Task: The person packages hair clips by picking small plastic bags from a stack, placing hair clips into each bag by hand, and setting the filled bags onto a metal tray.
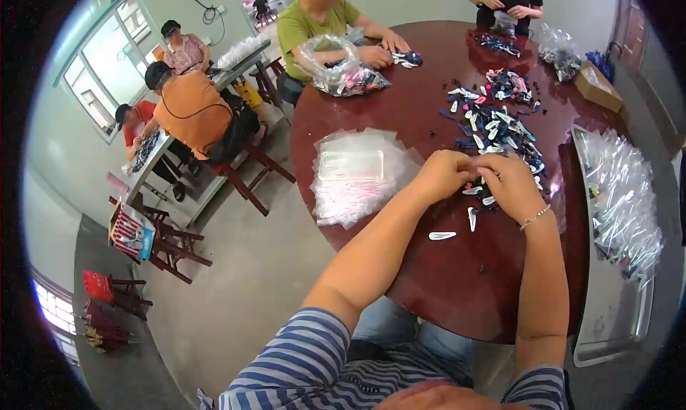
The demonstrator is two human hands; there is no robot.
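Note:
My left hand [444,174] and my right hand [510,184] meet at the near edge of a loose pile of snap hair clips [493,128]. Both are closed, with fingertips pinched together; whatever lies between them is too small and covered to make out. The pile mixes white, dark blue and pink clips. Just below my hands, one white hair clip [442,236] lies apart on the table, and another white clip [471,218] rests nearer my right wrist. Left of my left hand, a stack of flat clear plastic bags [357,174] is fanned out.
The round dark red table [371,117] also carries an open bag of clips [350,74] and a cardboard box [599,87]. A metal tray [607,331] with filled bags [622,196] stands on the right. A co-worker in green [314,24] sits across; others work farther off.

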